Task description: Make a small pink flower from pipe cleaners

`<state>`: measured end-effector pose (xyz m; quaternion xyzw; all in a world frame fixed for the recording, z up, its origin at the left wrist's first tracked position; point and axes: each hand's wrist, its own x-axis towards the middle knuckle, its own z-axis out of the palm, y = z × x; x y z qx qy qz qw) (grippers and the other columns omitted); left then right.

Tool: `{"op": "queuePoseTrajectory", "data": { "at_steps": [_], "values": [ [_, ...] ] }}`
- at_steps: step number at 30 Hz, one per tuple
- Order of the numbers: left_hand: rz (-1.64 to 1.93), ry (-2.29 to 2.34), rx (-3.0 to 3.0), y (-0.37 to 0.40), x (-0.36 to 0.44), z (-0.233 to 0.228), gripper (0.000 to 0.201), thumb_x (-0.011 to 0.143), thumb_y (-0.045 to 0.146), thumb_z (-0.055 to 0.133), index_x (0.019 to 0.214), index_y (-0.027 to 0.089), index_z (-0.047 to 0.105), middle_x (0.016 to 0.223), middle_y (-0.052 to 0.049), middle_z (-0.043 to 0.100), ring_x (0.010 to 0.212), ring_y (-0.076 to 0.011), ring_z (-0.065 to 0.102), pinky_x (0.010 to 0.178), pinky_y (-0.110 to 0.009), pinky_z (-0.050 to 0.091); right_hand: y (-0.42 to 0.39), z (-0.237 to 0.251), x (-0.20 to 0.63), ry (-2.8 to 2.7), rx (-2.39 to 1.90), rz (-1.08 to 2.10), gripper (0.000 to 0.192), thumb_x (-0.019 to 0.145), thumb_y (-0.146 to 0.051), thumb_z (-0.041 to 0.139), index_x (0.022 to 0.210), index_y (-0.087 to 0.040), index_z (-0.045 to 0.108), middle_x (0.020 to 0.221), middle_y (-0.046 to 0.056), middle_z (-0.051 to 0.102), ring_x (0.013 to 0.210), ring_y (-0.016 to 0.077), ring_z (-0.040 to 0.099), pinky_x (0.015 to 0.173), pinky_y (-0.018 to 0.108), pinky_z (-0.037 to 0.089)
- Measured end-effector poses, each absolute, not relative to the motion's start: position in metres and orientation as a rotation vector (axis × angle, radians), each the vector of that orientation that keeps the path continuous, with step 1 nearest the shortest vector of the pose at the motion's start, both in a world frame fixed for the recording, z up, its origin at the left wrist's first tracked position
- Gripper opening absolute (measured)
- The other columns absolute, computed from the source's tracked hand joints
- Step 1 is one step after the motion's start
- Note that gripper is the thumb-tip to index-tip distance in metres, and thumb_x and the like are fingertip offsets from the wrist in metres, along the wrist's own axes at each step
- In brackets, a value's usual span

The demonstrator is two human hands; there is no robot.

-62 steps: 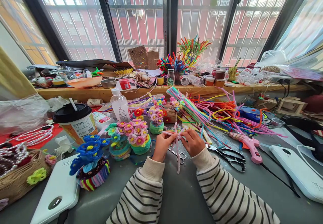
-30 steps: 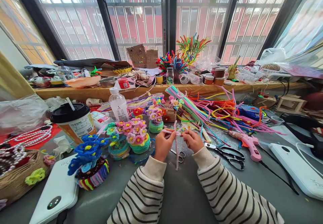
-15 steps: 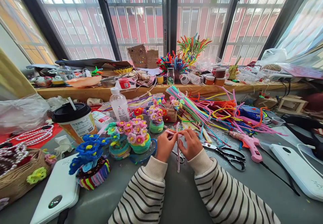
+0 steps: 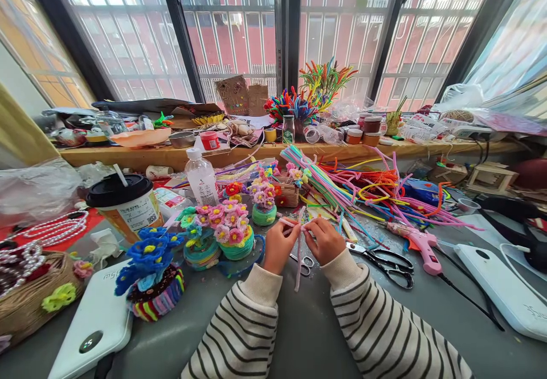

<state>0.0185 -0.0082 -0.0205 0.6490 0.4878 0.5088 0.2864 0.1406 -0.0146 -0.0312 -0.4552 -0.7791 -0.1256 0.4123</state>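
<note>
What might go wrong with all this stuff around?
The black-handled scissors lie with their blades toward the right hand, which might get nicked if it slides sideways. The pink glue gun near them might burn someone if it's hot; I can't tell whether it is. The lidded cup might tip if bumped, and any spill could wet the white power bank near it.
</note>
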Motion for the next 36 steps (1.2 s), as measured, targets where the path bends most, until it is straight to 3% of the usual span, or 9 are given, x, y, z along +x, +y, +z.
{"op": "queuePoseTrajectory", "data": {
  "at_steps": [4, 7, 10, 14, 16, 28, 36],
  "values": [
    [1.376, 1.222, 1.765, -0.01, 0.02, -0.019, 0.018, 0.069, 0.03, 0.045, 0.07, 0.014, 0.054, 0.068, -0.004, 0.057, 0.062, -0.011, 0.054, 0.057, -0.021, 0.043, -0.016, -0.033, 0.135, -1.869, -1.258, -0.189, 0.016, 0.072, -0.023, 0.038, 0.065, -0.016, 0.05, 0.065, 0.004, 0.049, 0.061, 0.0129, 0.047, 0.055, 0.023, 0.036],
    [1.417, 1.233, 1.838, -0.011, 0.021, -0.018, 0.017, 0.07, 0.028, 0.044, 0.07, 0.015, 0.055, 0.07, -0.004, 0.058, 0.064, -0.0115, 0.054, 0.06, -0.022, 0.042, -0.015, -0.033, 0.132, -1.747, -1.312, 0.129, 0.016, 0.07, -0.026, 0.039, 0.06, -0.016, 0.046, 0.059, 0.002, 0.048, 0.054, 0.0118, 0.045, 0.051, 0.023, 0.035],
    [1.463, 1.292, 1.925, -0.013, 0.022, -0.018, 0.014, 0.069, 0.026, 0.045, 0.07, 0.016, 0.055, 0.07, -0.004, 0.058, 0.065, -0.0122, 0.053, 0.062, -0.023, 0.041, -0.012, -0.031, 0.129, -1.48, -1.318, 0.575, 0.019, 0.064, -0.031, 0.045, 0.051, -0.017, 0.043, 0.046, -0.002, 0.043, 0.045, 0.0093, 0.039, 0.044, 0.022, 0.031],
    [1.48, 1.305, 1.965, -0.016, 0.023, -0.017, 0.013, 0.069, 0.025, 0.045, 0.07, 0.017, 0.055, 0.071, -0.003, 0.058, 0.066, -0.0124, 0.053, 0.062, -0.023, 0.04, -0.006, -0.029, 0.127, -1.0, -1.199, 1.44, 0.021, 0.054, -0.033, 0.047, 0.043, -0.019, 0.036, 0.031, -0.01, 0.023, 0.027, 0.0034, 0.019, 0.029, 0.018, 0.013],
    [1.479, 1.288, 1.947, -0.017, 0.023, -0.016, 0.013, 0.069, 0.025, 0.045, 0.071, 0.017, 0.055, 0.071, -0.003, 0.058, 0.066, -0.0122, 0.053, 0.063, -0.023, 0.04, -0.005, -0.029, 0.127, -0.861, -1.074, 1.714, 0.021, 0.05, -0.033, 0.047, 0.042, -0.019, 0.034, 0.029, -0.011, 0.02, 0.025, 0.0019, 0.012, 0.027, 0.017, 0.007],
    [1.33, 1.134, 1.379, -0.008, 0.018, -0.015, 0.024, 0.056, 0.033, 0.058, 0.067, 0.012, 0.058, 0.064, -0.003, 0.06, 0.059, -0.0118, 0.054, 0.056, -0.022, 0.042, -0.001, -0.038, 0.135, -0.872, -0.862, 1.562, 0.026, 0.049, -0.038, 0.062, 0.056, -0.017, 0.048, 0.027, -0.011, 0.031, 0.023, 0.0002, 0.018, 0.028, 0.017, 0.005],
    [1.128, 0.969, 1.067, -0.006, 0.017, -0.017, 0.025, 0.05, 0.031, 0.063, 0.062, 0.011, 0.054, 0.054, 0.001, 0.057, 0.048, -0.0081, 0.051, 0.051, -0.021, 0.042, -0.003, -0.038, 0.135, -0.841, -0.834, 1.675, 0.031, 0.046, -0.04, 0.064, 0.052, -0.016, 0.046, 0.025, -0.011, 0.03, 0.022, -0.0006, 0.017, 0.027, 0.017, 0.004]
  ]
}}
